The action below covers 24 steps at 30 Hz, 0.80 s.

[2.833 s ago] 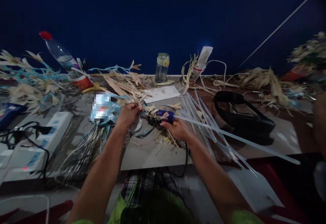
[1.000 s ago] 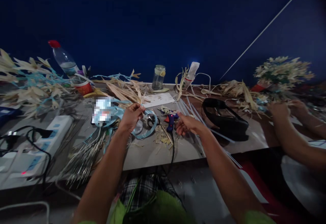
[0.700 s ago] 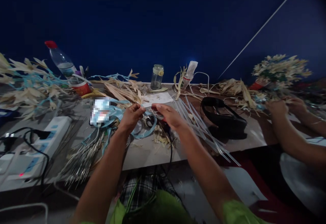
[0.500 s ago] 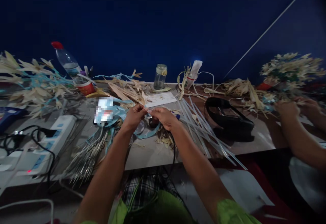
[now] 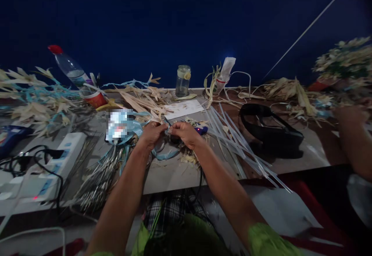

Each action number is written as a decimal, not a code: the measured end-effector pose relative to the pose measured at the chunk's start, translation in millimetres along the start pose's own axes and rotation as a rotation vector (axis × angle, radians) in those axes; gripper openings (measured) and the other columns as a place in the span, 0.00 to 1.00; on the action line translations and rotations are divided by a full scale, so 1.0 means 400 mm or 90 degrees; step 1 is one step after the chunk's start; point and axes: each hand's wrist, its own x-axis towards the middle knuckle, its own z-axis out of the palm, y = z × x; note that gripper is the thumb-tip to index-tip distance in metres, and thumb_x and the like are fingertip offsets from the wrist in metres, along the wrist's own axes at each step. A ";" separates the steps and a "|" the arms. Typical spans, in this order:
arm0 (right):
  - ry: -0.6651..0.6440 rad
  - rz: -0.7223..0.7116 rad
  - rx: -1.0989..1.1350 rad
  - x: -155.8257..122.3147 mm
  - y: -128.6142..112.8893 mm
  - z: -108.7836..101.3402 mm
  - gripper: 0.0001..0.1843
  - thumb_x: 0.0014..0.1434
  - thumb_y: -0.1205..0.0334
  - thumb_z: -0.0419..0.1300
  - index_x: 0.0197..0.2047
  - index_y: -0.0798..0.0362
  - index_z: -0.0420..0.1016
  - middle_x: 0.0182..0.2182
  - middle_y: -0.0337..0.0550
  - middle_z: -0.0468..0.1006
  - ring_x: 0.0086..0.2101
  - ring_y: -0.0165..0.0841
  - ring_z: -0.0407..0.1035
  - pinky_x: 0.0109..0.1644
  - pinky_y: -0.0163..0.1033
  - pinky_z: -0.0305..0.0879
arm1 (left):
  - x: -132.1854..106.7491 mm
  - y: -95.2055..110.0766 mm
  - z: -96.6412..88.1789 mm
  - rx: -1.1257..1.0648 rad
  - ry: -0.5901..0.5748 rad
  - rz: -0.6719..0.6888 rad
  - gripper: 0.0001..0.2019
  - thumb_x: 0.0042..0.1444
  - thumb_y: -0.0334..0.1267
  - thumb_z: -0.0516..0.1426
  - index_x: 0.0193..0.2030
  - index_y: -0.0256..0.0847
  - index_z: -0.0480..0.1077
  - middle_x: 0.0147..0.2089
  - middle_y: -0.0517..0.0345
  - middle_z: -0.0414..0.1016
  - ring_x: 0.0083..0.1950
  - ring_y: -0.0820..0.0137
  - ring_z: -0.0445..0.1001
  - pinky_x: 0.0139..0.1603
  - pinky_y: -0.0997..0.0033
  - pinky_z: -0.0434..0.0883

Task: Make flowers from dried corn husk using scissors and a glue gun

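Note:
My left hand (image 5: 151, 134) and my right hand (image 5: 184, 132) meet over the table, fingertips pinched together on a small piece of dried husk wrapped with light blue ribbon (image 5: 167, 128). A loop of that ribbon (image 5: 165, 155) hangs below them onto the table. The blue glue gun (image 5: 201, 130) lies just right of my right hand, its black cord (image 5: 200, 174) running off the table's front edge. A fan of clear glue sticks (image 5: 238, 141) spreads to the right.
A white power strip (image 5: 43, 170) with cables sits at the left, next to a bundle of wires (image 5: 97, 178). Dried husks (image 5: 142, 99), a glass jar (image 5: 183, 80), a plastic bottle (image 5: 68, 66) and a black strap (image 5: 270, 132) lie around. Another person's arm (image 5: 353, 139) works at the right.
My right hand let go of the glue gun, which now lies on the table, and came left to join my left hand on the ribboned husk piece.

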 end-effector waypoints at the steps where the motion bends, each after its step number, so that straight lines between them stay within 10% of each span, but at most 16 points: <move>1: -0.006 0.002 0.002 0.001 0.003 -0.002 0.17 0.34 0.54 0.68 0.23 0.56 0.69 0.15 0.30 0.64 0.19 0.21 0.52 0.25 0.31 0.47 | 0.000 0.000 -0.001 0.000 -0.008 -0.004 0.11 0.39 0.38 0.61 0.17 0.36 0.63 0.15 0.64 0.58 0.16 0.80 0.54 0.18 0.76 0.49; 24: -0.011 0.025 0.064 0.001 -0.004 -0.034 0.19 0.35 0.52 0.68 0.20 0.55 0.65 0.14 0.29 0.61 0.17 0.21 0.51 0.24 0.31 0.47 | -0.022 0.019 -0.003 0.042 -0.054 -0.023 0.12 0.38 0.42 0.63 0.21 0.38 0.66 0.15 0.66 0.57 0.15 0.81 0.50 0.18 0.75 0.44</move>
